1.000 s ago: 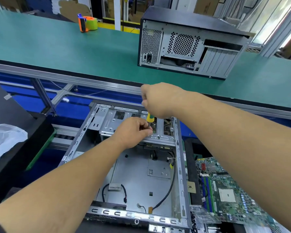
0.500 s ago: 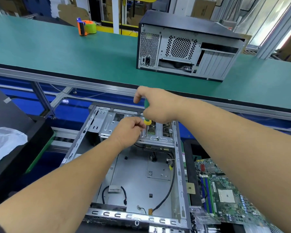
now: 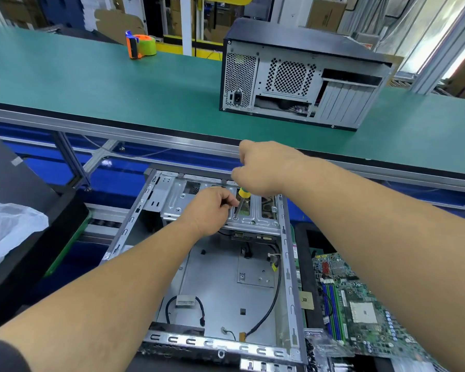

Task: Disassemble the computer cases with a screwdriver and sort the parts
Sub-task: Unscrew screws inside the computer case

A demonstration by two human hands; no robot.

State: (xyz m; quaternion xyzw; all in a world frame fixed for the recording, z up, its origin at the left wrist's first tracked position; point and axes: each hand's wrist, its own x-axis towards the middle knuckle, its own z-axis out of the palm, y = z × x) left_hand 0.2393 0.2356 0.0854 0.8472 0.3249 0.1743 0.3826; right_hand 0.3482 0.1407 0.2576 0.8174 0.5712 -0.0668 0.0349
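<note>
An open silver computer case (image 3: 286,264) lies flat in front of me, its inside mostly bare apart from a few cables. At its far end sits the metal drive cage (image 3: 253,224). My right hand (image 3: 263,167) grips the handle of a green and yellow screwdriver (image 3: 243,194) from above; the tip stands on a screw in the cage. My left hand (image 3: 208,210) rests on the cage with its fingers curled, and the fingertips pinch the screwdriver's shaft. The handle is mostly hidden inside my right fist.
A closed black computer case (image 3: 301,84) stands on the green conveyor belt (image 3: 91,89) beyond, with an orange and green tape dispenser (image 3: 141,47) far left. A removed motherboard (image 3: 360,304) lies to the right of the open case. A plastic bag (image 3: 8,232) lies at the left.
My right hand has regripped the screwdriver handle: the thumb, stretched out half a second ago, is folded again. The left hand stays at the shaft on the drive cage.
</note>
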